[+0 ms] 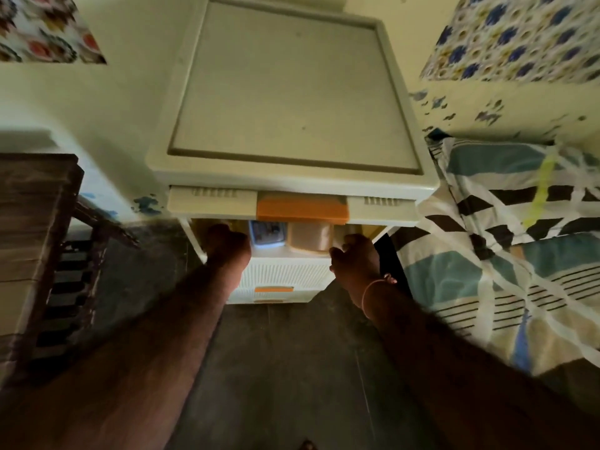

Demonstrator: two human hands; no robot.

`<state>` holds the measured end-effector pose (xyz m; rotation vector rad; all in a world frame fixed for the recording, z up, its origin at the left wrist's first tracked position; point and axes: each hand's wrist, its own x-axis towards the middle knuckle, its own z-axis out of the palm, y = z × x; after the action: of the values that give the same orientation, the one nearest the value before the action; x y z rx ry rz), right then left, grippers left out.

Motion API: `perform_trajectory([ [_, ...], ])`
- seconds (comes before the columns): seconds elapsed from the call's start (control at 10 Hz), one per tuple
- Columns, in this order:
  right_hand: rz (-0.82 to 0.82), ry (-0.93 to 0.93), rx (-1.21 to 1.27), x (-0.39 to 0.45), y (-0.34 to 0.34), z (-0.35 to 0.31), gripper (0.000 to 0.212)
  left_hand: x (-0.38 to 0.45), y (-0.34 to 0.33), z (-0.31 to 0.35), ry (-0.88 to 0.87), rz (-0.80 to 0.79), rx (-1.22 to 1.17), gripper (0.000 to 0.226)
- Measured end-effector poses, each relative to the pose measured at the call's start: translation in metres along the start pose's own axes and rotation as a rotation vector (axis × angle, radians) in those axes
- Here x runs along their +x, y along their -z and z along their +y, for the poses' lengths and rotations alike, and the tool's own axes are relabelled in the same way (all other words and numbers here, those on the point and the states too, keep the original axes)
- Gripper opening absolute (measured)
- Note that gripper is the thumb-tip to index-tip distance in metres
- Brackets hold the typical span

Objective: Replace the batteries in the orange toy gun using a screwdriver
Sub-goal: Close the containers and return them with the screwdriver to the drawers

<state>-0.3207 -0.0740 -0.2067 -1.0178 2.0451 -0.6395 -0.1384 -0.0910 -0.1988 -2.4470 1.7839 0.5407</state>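
Note:
No orange toy gun, screwdriver or batteries show in the head view. A cream plastic drawer cabinet point(292, 92) stands in front of me, seen from above. Its top drawer front point(211, 203) has an orange handle point(302, 207). The drawer below it point(282, 267) is pulled out. My left hand point(227, 246) curls over this drawer's front rim on the left, fingertips hidden inside. My right hand point(355, 259), with a thin bracelet at the wrist, curls over the rim on the right. Inside lie a blue-and-white packet point(268, 233) and a roll of tan tape point(310, 237).
Lower drawers with orange handles point(274, 289) sit beneath the pulled-out one. A bed with patterned sheets point(519, 238) is close on the right, and a dark wooden frame point(48, 238) is on the left. Dark floor point(285, 368) lies between my arms.

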Motion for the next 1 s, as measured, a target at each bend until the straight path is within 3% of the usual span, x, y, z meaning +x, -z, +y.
perform_trajectory([
  [0.1, 0.002, 0.01, 0.039, -0.021, 0.008, -0.016, 0.043, 0.01, -0.008, -0.006, 0.218, -0.039, -0.669, 0.038],
  [0.4, -0.049, 0.273, -0.136, -0.071, 0.023, -0.026, 0.036, -0.029, 0.014, -0.01, 0.054, 0.115, -0.842, 0.035],
  [0.5, 0.042, 0.562, -0.164, -0.102, 0.027, -0.03, 0.026, -0.082, 0.039, -0.008, -0.192, 0.294, -0.675, 0.024],
  [0.6, 0.278, 0.888, -0.221, -0.123, 0.039, -0.046, 0.016, -0.122, 0.064, -0.002, -0.494, 0.591, -0.506, 0.028],
  [0.7, 0.37, 0.992, -0.308, -0.133, 0.061, -0.08, 0.026, -0.124, 0.095, 0.01, -0.646, 0.736, -0.29, 0.023],
  [0.8, 0.181, 0.905, -0.51, -0.13, 0.07, -0.102, 0.036, -0.113, 0.116, 0.024, -0.644, 0.57, -0.071, 0.02],
  [0.9, 0.083, 0.827, -0.595, -0.128, 0.071, -0.1, 0.043, -0.114, 0.117, 0.025, -0.652, 0.414, -0.035, 0.026],
  [1.0, 0.052, 0.801, -0.589, -0.133, 0.07, -0.094, 0.044, -0.119, 0.112, 0.021, -0.666, 0.436, 0.027, 0.026],
])
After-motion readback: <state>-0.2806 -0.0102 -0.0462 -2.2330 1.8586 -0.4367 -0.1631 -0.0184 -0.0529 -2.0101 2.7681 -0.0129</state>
